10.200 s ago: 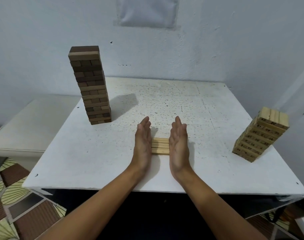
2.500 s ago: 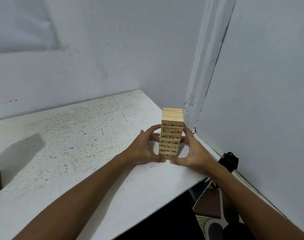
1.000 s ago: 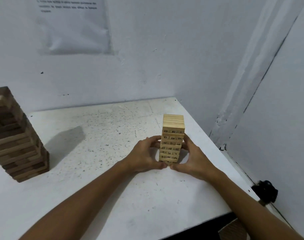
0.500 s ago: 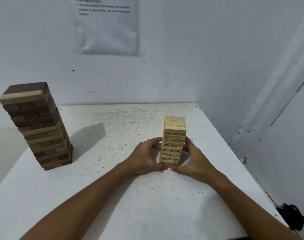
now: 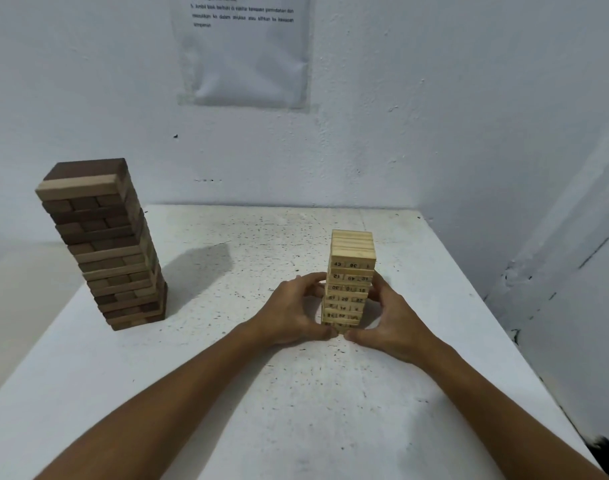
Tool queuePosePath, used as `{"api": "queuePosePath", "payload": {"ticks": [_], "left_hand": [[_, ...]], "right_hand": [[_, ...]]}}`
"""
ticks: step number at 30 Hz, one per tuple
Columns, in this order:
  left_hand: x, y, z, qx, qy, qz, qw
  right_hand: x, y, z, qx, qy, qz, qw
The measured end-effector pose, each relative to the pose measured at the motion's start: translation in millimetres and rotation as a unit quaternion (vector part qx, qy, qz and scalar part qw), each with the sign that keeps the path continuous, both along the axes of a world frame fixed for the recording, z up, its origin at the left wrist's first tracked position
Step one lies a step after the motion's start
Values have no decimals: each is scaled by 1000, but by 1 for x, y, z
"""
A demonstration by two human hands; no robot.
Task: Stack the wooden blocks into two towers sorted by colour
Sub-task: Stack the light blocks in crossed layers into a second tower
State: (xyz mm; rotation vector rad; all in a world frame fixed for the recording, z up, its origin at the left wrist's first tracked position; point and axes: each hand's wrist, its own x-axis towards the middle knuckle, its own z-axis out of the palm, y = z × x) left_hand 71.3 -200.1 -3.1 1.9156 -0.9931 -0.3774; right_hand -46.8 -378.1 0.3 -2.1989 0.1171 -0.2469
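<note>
Head view shows the white surface [image 5: 296, 393] with my dark tower [image 5: 102, 244] standing far left and the pale numbered tower [image 5: 349, 282] right of centre. My left hand [image 5: 292, 313] and right hand [image 5: 393, 320] cup its lower courses, fingers curled round its sides, thumbs nearly meeting at its base. I judge I'm squaring it up; letting go next calls for gentleness.

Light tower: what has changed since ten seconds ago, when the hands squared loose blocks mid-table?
Both hands, left and right, left those blocks and now grip the light tower, moved from the table's right edge toward its middle. The loose blocks are gone. The dark tower stayed put.
</note>
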Motion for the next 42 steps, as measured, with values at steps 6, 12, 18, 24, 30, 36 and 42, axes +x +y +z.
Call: {"api": "queuePosePath", "payload": {"ticks": [6,12,18,24,30,36,42], "left_hand": [[4,0,-1,-4,8,8,1000],[9,-1,-1,-4,9,10,1000],[18,-5,-1,5,6,13,1000],[31,-13,-3,-11,23,26,999],[52,-24,-1,9,5,22,1000],[74,-39,-1,2,8,20,1000],[94,-54,1,-3,2,20,1000]], "right_hand": [[6,-1,-1,-1,8,1,1000],[12,-3,-2,7,10,6,1000],[23,-8,-3,10,18,5,1000],[39,-19,-1,12,17,17,1000],[59,-31,0,15,22,13,1000],[83,-46,0,14,25,11,1000],[105,-61,1,22,20,13,999]]}}
